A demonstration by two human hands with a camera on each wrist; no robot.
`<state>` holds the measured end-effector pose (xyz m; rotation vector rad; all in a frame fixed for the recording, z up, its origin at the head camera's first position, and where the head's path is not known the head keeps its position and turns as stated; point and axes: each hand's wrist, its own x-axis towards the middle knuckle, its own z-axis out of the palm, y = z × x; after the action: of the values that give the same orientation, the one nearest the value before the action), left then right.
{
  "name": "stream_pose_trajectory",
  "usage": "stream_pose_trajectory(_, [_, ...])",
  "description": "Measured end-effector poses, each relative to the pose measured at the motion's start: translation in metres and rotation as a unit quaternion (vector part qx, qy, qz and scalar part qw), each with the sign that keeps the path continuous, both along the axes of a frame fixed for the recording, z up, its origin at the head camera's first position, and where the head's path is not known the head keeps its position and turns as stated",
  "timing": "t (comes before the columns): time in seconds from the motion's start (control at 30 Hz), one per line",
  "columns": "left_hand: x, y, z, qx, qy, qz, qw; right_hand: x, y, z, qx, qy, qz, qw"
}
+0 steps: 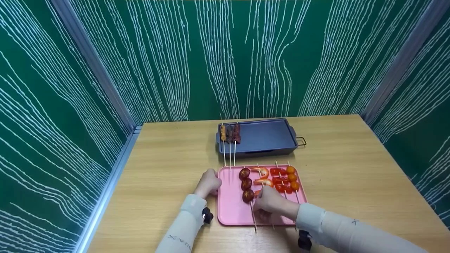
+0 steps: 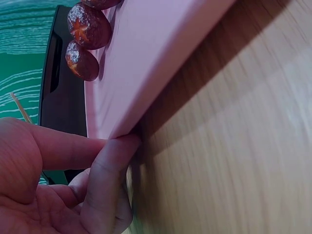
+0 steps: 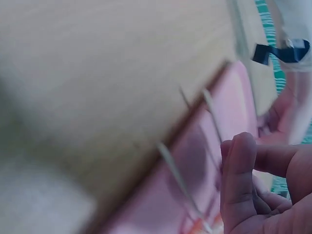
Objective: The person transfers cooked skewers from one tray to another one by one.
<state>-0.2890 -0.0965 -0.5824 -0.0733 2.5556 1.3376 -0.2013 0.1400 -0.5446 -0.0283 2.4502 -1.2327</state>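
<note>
From where I stand, I look at the pink tray [image 1: 230, 214] on the desk [image 1: 158, 168] and read from left to right. At the left edge of the tray is the left hand [image 1: 210, 182]; its grip is pinching the rim between thumb and finger. Behind the left part of the tray, three meat skewers [image 1: 230, 134] lie side by side on the dark pan [image 1: 263, 135], their sticks pointing toward the tray over the pan's front wall.

On the tray itself, after a bare pink part, comes the mushroom skewer [image 1: 246, 183], then the shrimp skewer [image 1: 263, 182], partly hidden by the right hand [image 1: 270, 202]. The grip of this hand is curled, with fingertips close to the mushroom stick, but I cannot tell whether it is grasping it. Toward the tray's right side are the red-piece skewer [image 1: 281, 180] and the skewer of orange balls [image 1: 292, 177].

In my judgement, the laying of skewers on the pan is not far from the half: three are there, and four are left on the tray. The mushroom one seems the nearest in turn.
</note>
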Motion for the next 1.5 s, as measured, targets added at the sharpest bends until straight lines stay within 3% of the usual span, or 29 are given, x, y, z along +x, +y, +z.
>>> stream_pose_trajectory(0.17, [0.001, 0.001, 0.001, 0.002, 0.004, 0.004, 1.0, -0.016, 0.001, 0.019, 0.003, -0.006, -0.03, 1.0])
stream_pose_trajectory(0.37, [0.001, 0.0, 0.0, -0.001, 0.003, 0.01, 0.9999, -0.033, 0.004, 0.04, 0.023, -0.002, -0.037, 0.999])
stream_pose_trajectory(0.57, [0.001, 0.0, 0.002, 0.002, 0.001, 0.008, 1.0, -0.045, 0.007, 0.053, -0.021, 0.007, -0.031, 0.999])
stream_pose_trajectory(1.07, [0.002, 0.001, 0.004, -0.013, 0.003, 0.007, 0.9999, -0.066, 0.014, 0.066, -0.067, -0.014, -0.07, 0.995])
stream_pose_trajectory(1.33, [0.003, 0.001, 0.005, -0.006, 0.006, 0.007, 0.9999, -0.076, 0.012, 0.066, -0.103, -0.005, -0.07, 0.992])
stream_pose_trajectory(1.47, [0.0, 0.001, 0.002, 0.0, 0.004, 0.005, 1.0, -0.08, 0.009, 0.065, -0.115, -0.012, -0.078, 0.99])
stream_pose_trajectory(1.5, [-0.005, 0.0, -0.004, 0.0, -0.001, 0.001, 1.0, -0.081, 0.008, 0.065, -0.117, -0.015, -0.083, 0.99])
